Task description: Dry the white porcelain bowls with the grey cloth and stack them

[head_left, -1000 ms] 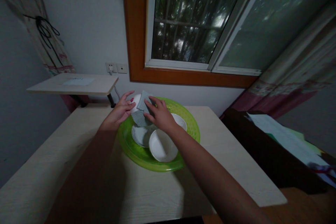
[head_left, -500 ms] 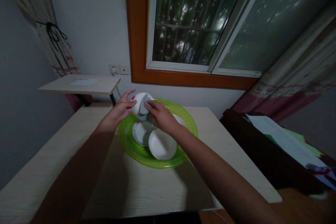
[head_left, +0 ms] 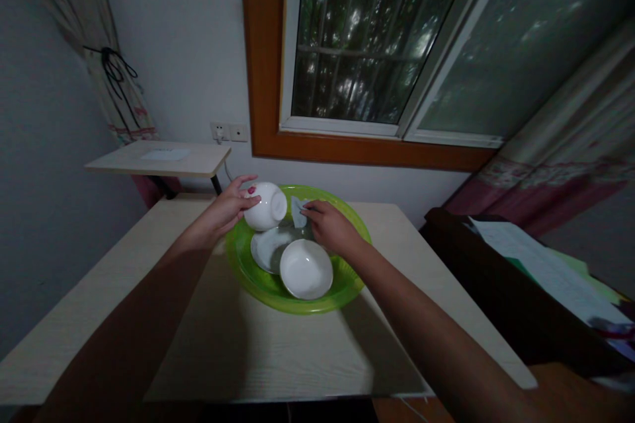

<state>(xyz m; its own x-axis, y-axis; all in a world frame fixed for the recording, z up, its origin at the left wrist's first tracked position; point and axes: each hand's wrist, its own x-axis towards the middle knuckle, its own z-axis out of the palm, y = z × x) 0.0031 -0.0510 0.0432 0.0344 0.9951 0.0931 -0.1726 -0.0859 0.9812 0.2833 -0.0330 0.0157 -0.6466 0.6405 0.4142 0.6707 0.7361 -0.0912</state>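
My left hand (head_left: 229, 207) grips a small white bowl (head_left: 265, 206), tipped on its side above the far left of a green plastic basin (head_left: 347, 287). My right hand (head_left: 329, 227) pinches a grey cloth (head_left: 297, 211) just right of that bowl, a little apart from it. Inside the basin lie a white plate (head_left: 265, 248) and a second white bowl (head_left: 306, 269), upright near the front.
The basin stands on a light wooden table (head_left: 258, 350) below a window (head_left: 367, 39). A small side table (head_left: 159, 158) with a paper is at the back left. Dark furniture with papers (head_left: 540, 264) flanks the right. A curtain (head_left: 119, 92) hangs at the left.
The cloth has come off the bowl: my right hand drew it to the right. My left hand turned the bowl onto its side and lifted it slightly.
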